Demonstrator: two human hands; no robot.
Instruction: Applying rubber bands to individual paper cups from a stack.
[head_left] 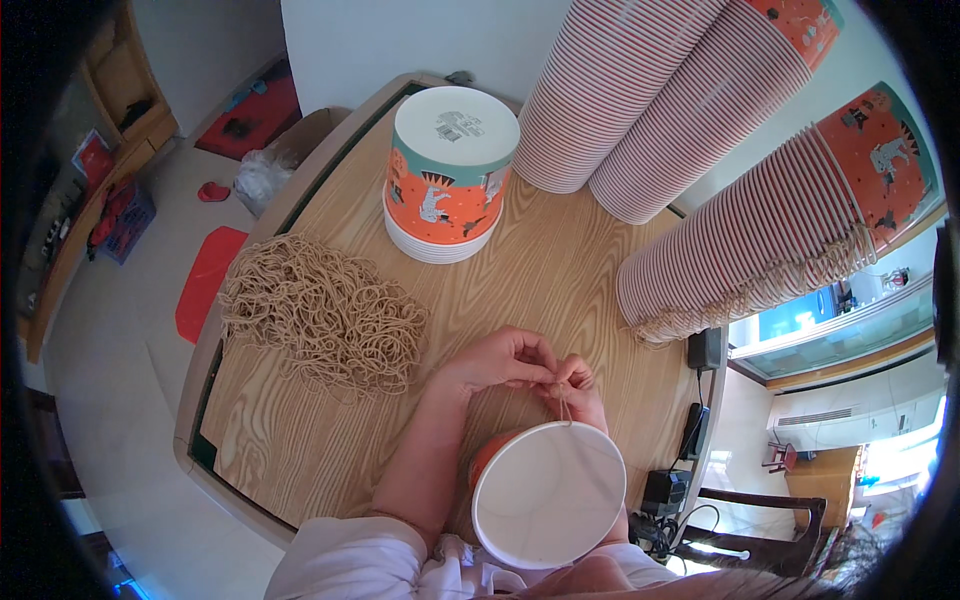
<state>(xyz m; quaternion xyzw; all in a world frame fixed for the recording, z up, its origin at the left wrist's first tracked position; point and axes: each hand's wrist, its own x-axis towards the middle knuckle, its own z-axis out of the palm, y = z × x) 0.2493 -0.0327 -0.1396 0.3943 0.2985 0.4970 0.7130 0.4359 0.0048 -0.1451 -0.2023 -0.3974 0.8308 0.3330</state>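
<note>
A paper bucket [549,497] with a white inside and an orange outer wall stands close against my body, its open mouth facing up. From its far rim a thin tan cord [564,402] runs up to my fingers. My left hand [512,360] reaches over the table just beyond the bucket, thumb and fingertips pinched together at the cord. Right beside it, my right hand [578,388] also pinches the cord; its palm is partly hidden behind the bucket rim. To the left lies a tangled heap of tan cords [325,315].
A short stack of upside-down orange buckets [440,205] stands beyond the heap. Tall nested stacks [610,90] rise at the back; another stack [745,225] at right has cord loops along its side. Black power adapters [665,490] sit at the right table edge, near a dark chair [760,515].
</note>
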